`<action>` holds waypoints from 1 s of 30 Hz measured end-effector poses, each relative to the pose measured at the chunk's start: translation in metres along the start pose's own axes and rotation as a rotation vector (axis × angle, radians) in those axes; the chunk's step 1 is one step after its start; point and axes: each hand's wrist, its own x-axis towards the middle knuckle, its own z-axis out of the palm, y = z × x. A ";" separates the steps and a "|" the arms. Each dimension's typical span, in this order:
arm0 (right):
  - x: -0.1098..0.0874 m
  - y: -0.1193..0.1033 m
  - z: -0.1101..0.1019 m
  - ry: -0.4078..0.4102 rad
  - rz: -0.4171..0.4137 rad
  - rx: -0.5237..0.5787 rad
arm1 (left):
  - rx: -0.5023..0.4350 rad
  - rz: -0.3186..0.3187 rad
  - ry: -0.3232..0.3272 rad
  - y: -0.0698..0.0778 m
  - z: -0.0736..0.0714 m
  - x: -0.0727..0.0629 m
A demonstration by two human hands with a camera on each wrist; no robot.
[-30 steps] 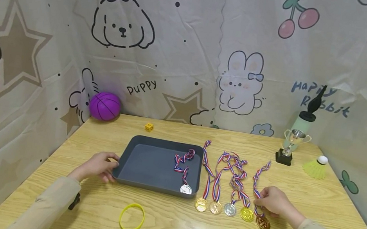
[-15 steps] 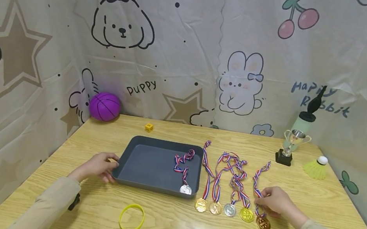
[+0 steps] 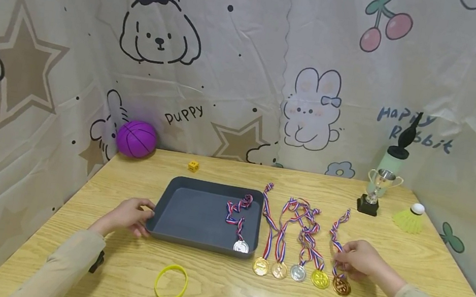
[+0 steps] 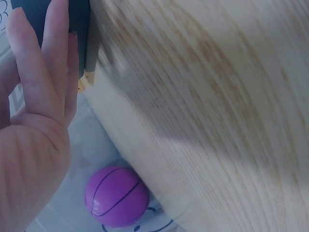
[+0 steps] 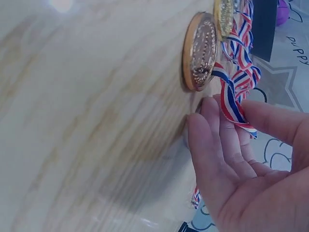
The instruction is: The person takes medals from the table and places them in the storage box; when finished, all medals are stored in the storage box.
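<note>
My left hand (image 3: 131, 215) rests at the left side of a dark grey baking tray (image 3: 200, 215), its fairly straight fingers touching the tray wall in the left wrist view. A silver medal (image 3: 241, 246) with a striped ribbon lies inside the tray at the right. With thumb and fingers, my right hand (image 3: 362, 260) pinches the red, white and blue ribbon of a bronze medal (image 3: 341, 286), the rightmost in a row. Left of it lie a yellow-gold medal (image 3: 320, 279), a silver one and others, ribbons stretched backward. The right wrist view shows the bronze medal (image 5: 200, 50) beside the fingertips.
A yellow wristband (image 3: 170, 283) lies in front of the tray. Behind are a purple ball (image 3: 136, 139) and a yellow die (image 3: 193, 166). A trophy cup (image 3: 382, 183), a green pump-like bottle (image 3: 391, 161) and a yellow shuttlecock (image 3: 410, 218) stand at the back right.
My right hand has shifted slightly right and up in the head view, and the bronze medal and its ribbon have shifted a little with it. My left hand and the tray stay put.
</note>
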 end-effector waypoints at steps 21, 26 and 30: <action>0.003 0.004 -0.005 -0.049 -0.090 0.174 | 0.010 0.000 0.004 -0.003 -0.001 0.003; 0.003 0.003 -0.006 -0.049 -0.082 0.208 | 0.006 0.000 -0.006 -0.004 -0.001 0.003; 0.004 0.000 -0.007 -0.036 -0.079 0.229 | -0.006 0.006 -0.010 -0.004 -0.001 0.003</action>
